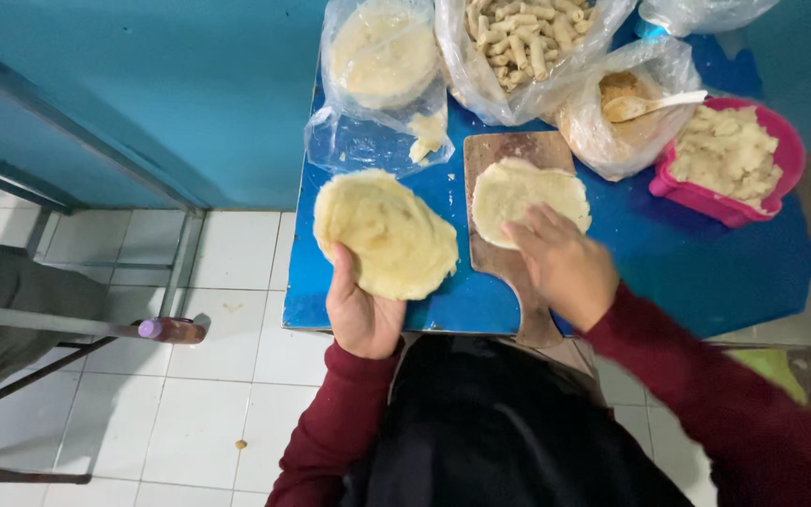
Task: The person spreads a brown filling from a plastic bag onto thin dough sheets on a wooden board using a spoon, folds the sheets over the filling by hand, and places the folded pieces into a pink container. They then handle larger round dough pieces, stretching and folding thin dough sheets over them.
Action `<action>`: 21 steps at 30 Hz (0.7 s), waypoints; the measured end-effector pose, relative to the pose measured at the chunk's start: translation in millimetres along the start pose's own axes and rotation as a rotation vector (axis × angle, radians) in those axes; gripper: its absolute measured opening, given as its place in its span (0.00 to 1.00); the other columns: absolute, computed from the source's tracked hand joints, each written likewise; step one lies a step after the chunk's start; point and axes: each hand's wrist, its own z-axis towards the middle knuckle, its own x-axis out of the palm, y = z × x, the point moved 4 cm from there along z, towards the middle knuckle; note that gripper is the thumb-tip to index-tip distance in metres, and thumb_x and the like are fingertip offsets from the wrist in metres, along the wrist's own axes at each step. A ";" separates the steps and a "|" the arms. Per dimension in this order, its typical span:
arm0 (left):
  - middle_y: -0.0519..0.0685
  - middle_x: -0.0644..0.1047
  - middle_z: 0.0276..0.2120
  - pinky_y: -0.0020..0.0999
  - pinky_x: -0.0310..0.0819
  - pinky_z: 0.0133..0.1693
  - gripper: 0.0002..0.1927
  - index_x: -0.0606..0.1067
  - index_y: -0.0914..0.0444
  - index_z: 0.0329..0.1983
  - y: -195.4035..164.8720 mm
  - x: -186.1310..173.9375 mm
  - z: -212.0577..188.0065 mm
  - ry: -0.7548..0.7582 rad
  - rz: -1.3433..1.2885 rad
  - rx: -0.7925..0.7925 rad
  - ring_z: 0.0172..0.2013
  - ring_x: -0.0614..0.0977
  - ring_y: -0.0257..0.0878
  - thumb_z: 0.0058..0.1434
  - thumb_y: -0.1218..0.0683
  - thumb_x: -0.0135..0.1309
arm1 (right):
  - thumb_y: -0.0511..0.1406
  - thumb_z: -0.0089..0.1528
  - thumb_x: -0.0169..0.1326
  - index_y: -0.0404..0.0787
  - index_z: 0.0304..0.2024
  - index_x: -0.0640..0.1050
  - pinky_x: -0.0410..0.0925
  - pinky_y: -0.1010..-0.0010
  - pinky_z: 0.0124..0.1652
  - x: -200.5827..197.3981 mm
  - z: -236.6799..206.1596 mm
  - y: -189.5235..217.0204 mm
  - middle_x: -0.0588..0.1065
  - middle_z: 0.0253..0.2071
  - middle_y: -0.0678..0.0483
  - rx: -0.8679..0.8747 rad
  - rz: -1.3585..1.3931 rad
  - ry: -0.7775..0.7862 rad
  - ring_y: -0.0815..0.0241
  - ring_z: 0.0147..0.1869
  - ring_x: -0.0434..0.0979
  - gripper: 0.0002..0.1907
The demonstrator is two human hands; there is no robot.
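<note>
My left hand [360, 310] holds up a stack of thin, pale yellow round dough sheets [385, 234] over the front left part of the blue table [668, 263]. My right hand [560, 266] rests with its fingertips on the near edge of a single round dough sheet [526, 192], which lies flat on a brown wooden board [504, 150]. Both arms wear dark red sleeves.
At the back of the table are a plastic bag with a pale dough mass [382, 56], a bag of rolled pastry sticks [523, 42], a bag of brownish filling with a white spoon [623, 108], and a pink tub of chopped pale filling [729, 155]. A grey metal frame [77, 324] stands on the white tiled floor at left.
</note>
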 end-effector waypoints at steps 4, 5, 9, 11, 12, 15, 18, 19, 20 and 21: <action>0.53 0.61 0.73 0.55 0.55 0.71 0.33 0.54 0.60 0.78 6.0 -4.3 -4.1 -0.011 0.011 -0.011 0.72 0.63 0.52 0.75 0.43 0.42 | 0.29 0.59 0.55 0.44 0.56 0.79 0.70 0.57 0.58 21.9 -20.7 -4.4 0.75 0.60 0.42 -0.060 0.049 -0.150 0.40 0.66 0.74 0.21; 0.53 0.61 0.73 0.55 0.55 0.71 0.33 0.54 0.60 0.78 8.3 -5.2 -3.9 -0.018 0.006 -0.021 0.72 0.63 0.51 0.75 0.43 0.42 | 0.29 0.60 0.55 0.43 0.57 0.78 0.69 0.57 0.61 25.5 -23.2 -5.7 0.75 0.60 0.40 -0.053 0.060 -0.152 0.41 0.67 0.72 0.21; 0.53 0.61 0.73 0.55 0.56 0.71 0.33 0.54 0.60 0.78 19.1 -3.2 -2.0 0.015 -0.019 -0.046 0.72 0.63 0.51 0.75 0.42 0.42 | 0.30 0.62 0.55 0.43 0.57 0.79 0.67 0.56 0.62 24.6 -27.5 -0.9 0.76 0.59 0.42 -0.052 0.027 -0.181 0.41 0.66 0.74 0.19; 0.53 0.61 0.73 0.55 0.56 0.71 0.33 0.54 0.60 0.78 22.9 -1.5 0.1 0.016 -0.029 -0.048 0.72 0.63 0.51 0.75 0.42 0.42 | 0.30 0.63 0.55 0.43 0.56 0.79 0.68 0.56 0.62 18.4 -26.2 3.6 0.76 0.59 0.42 -0.057 0.034 -0.192 0.41 0.66 0.74 0.18; 0.53 0.61 0.73 0.55 0.56 0.71 0.33 0.54 0.60 0.78 24.0 -0.5 1.5 0.016 -0.033 -0.049 0.72 0.63 0.52 0.75 0.42 0.42 | 0.31 0.63 0.55 0.43 0.56 0.79 0.68 0.56 0.62 15.5 -24.6 4.0 0.76 0.59 0.42 -0.038 0.047 -0.171 0.41 0.66 0.74 0.18; 0.54 0.61 0.73 0.54 0.56 0.71 0.33 0.53 0.60 0.78 25.6 2.7 5.5 0.022 -0.048 -0.057 0.72 0.63 0.52 0.75 0.42 0.42 | 0.32 0.62 0.55 0.42 0.56 0.79 0.69 0.57 0.60 8.5 -20.3 4.4 0.76 0.59 0.41 0.035 0.098 -0.115 0.41 0.65 0.75 0.19; 0.54 0.61 0.73 0.55 0.56 0.71 0.33 0.53 0.60 0.78 25.7 5.6 7.9 0.049 -0.050 -0.040 0.72 0.63 0.52 0.75 0.42 0.42 | 0.35 0.62 0.55 0.42 0.57 0.79 0.69 0.56 0.58 7.6 -16.9 12.3 0.75 0.59 0.40 0.060 0.107 -0.114 0.40 0.65 0.74 0.20; 0.54 0.61 0.73 0.55 0.57 0.71 0.33 0.53 0.60 0.78 26.1 5.6 8.2 0.036 -0.042 -0.042 0.72 0.63 0.52 0.75 0.42 0.42 | 0.36 0.62 0.56 0.40 0.58 0.79 0.68 0.55 0.60 6.5 -16.8 18.7 0.75 0.58 0.39 0.014 0.071 -0.144 0.39 0.65 0.74 0.20; 0.53 0.61 0.74 0.54 0.57 0.71 0.34 0.53 0.60 0.78 26.9 5.4 8.2 0.020 -0.035 -0.043 0.72 0.63 0.51 0.75 0.42 0.41 | 0.37 0.62 0.56 0.39 0.58 0.79 0.67 0.54 0.61 4.9 -16.5 24.2 0.75 0.58 0.38 -0.031 0.037 -0.172 0.38 0.64 0.73 0.22; 0.53 0.61 0.74 0.54 0.57 0.71 0.34 0.53 0.60 0.78 27.6 5.2 7.7 0.002 -0.029 -0.046 0.72 0.63 0.51 0.75 0.42 0.41 | 0.38 0.62 0.57 0.37 0.59 0.78 0.67 0.54 0.61 3.6 -16.1 26.5 0.74 0.59 0.37 -0.031 0.074 -0.158 0.36 0.65 0.72 0.23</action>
